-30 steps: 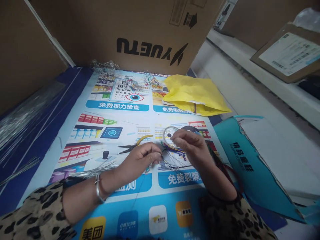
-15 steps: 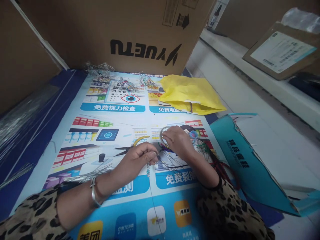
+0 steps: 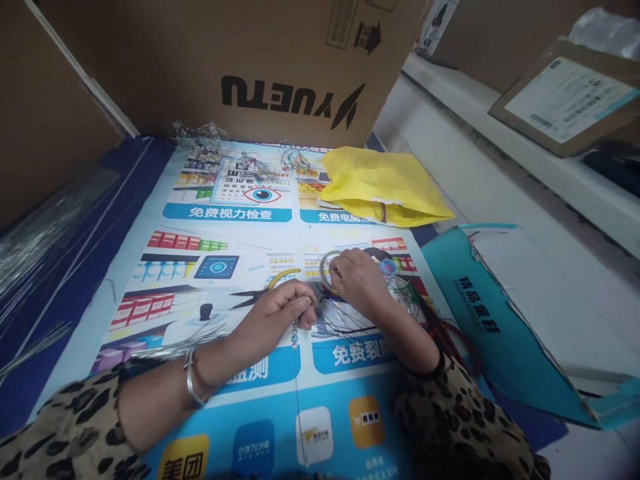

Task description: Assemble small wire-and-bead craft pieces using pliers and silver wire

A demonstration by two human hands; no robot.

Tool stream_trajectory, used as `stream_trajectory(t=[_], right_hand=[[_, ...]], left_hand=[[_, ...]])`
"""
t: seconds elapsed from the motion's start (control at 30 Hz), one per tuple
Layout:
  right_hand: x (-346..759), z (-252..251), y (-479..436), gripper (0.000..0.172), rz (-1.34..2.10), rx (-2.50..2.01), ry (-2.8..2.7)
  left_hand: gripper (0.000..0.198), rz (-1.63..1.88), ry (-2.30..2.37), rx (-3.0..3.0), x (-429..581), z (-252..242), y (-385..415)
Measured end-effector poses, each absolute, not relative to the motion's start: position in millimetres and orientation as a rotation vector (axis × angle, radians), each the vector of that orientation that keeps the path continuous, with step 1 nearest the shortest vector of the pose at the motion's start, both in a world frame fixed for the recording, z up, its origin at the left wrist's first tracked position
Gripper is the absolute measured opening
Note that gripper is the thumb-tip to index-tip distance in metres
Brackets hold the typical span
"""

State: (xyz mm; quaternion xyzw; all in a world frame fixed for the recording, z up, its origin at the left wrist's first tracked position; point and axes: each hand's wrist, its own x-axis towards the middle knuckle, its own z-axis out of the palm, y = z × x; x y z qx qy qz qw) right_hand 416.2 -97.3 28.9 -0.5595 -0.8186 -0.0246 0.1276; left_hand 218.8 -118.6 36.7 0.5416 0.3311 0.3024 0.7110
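My left hand (image 3: 273, 317) is pinched shut on a thin wire (image 3: 297, 393) that hangs toward me with a few small beads (image 3: 295, 337) strung on it just below the fingers. My right hand (image 3: 357, 280) rests curled over a small round dish (image 3: 326, 265) and a tangle of coloured wires (image 3: 345, 320); its fingertips are pinched together at the dish's rim, and what they hold is too small to make out. Both hands lie on a printed poster mat (image 3: 220, 227).
Yellow-handled pliers (image 3: 265, 288) lie just beyond my left hand. A bundle of silver wires (image 3: 195, 343) lies by my left wrist. A yellow bag (image 3: 383, 187), a teal bag (image 3: 493, 333) and a large cardboard box (image 3: 240, 67) ring the mat.
My right hand has moved from the wire bundle forward onto the small dish. The beaded wire in my left hand now hangs straight down toward me.
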Motion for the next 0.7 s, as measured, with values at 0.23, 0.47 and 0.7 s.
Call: stream_trajectory(t=[0.23,0.47,0.7], right_hand=[[402,50,-122,0.008,1.205,-1.240,-1.463],[390,39,-129,0.014,1.833,-0.864,-0.960],[391,37,-127,0.014,1.863,-0.812,-0.905]], left_hand=[[0.019,0.645,0.660,1.156,218,34,-118],[0.021,0.609,0.598,1.267,212,36,-120],[0.020,0.598,0.635,1.273,213,41,-121]])
